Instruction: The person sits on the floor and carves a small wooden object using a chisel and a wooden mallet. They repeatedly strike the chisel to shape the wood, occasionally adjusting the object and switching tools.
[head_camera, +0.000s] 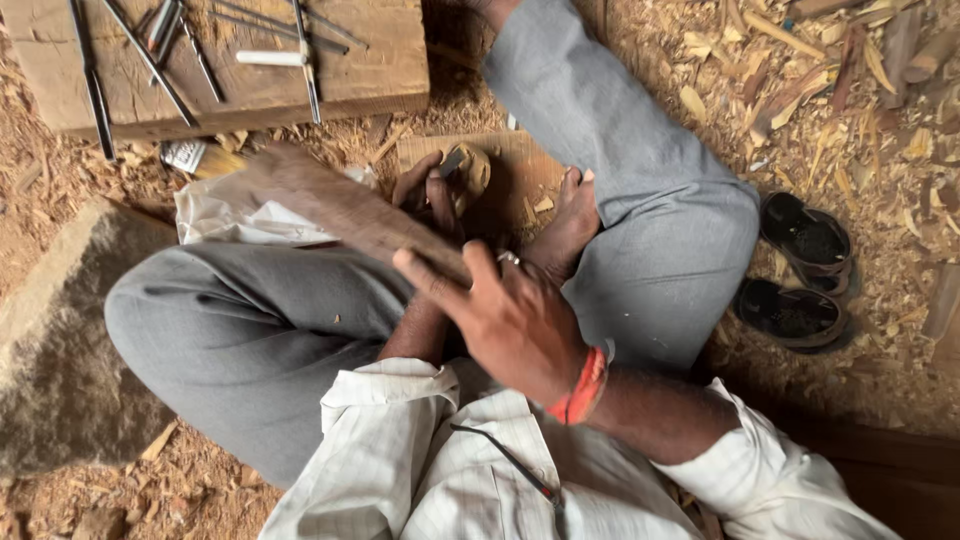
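Observation:
I sit cross-legged on the ground in grey trousers. My right hand (510, 315), with an orange band at the wrist and a ring, grips the handle end of a long wooden mallet (330, 205) that is blurred with motion. My left hand (428, 195) holds a chisel (452, 160) upright against a small light wooden piece (470, 170) resting on a flat wooden board (510, 180). My bare foot (570, 225) presses on that board from the right.
A thick wooden block (250, 70) at the top left carries several metal chisels and a white stick. A white cloth (235, 215) lies near my knee. A stone slab (60, 330) is at the left. Black sandals (800, 270) rest at the right among wood chips.

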